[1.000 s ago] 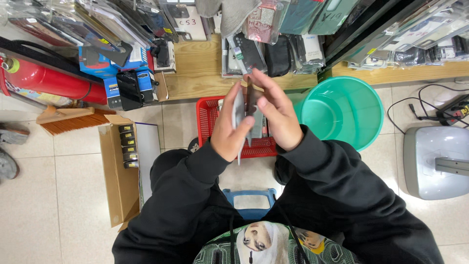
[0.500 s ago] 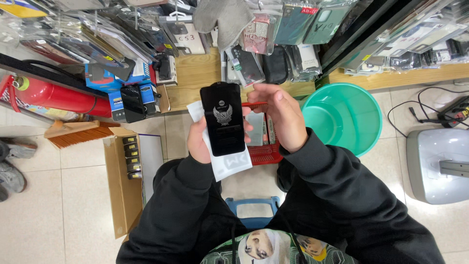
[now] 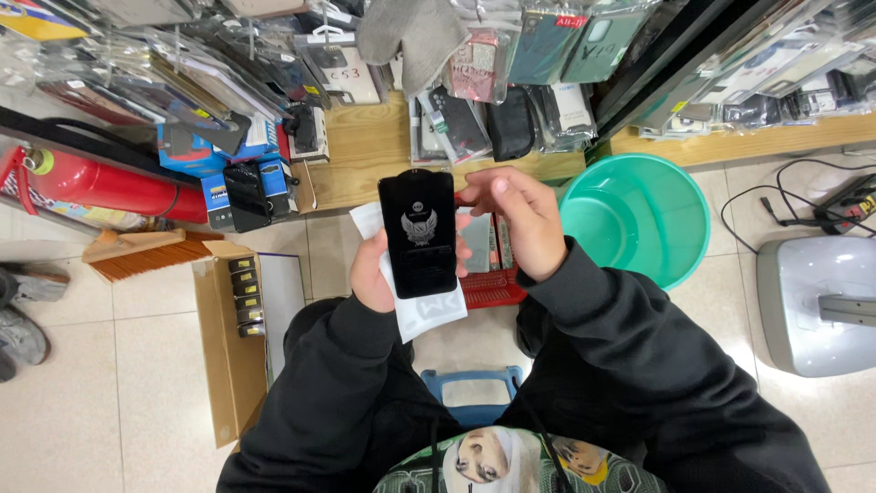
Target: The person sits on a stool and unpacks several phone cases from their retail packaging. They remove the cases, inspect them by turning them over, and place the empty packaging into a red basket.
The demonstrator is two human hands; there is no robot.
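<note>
The floor (image 3: 109, 383) is laid with pale square tiles, evenly lit. Along twelve o'clock runs a low wooden shelf (image 3: 365, 151) crowded with hanging packets of phone cases (image 3: 511, 100). At ten o'clock a red fire extinguisher (image 3: 109, 183) lies on its side, with an orange brush (image 3: 146, 256) just beside it. An open cardboard box (image 3: 228, 356) sits at nine o'clock. A green plastic basin (image 3: 639, 215) stands at two o'clock, and a grey machine (image 3: 812, 301) with black cables (image 3: 785, 196) at three o'clock.

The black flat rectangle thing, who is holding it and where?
The left hand holds the flat black rectangular card and a white sleeve behind it by their left edge. The right hand touches the card's top right corner.
</note>
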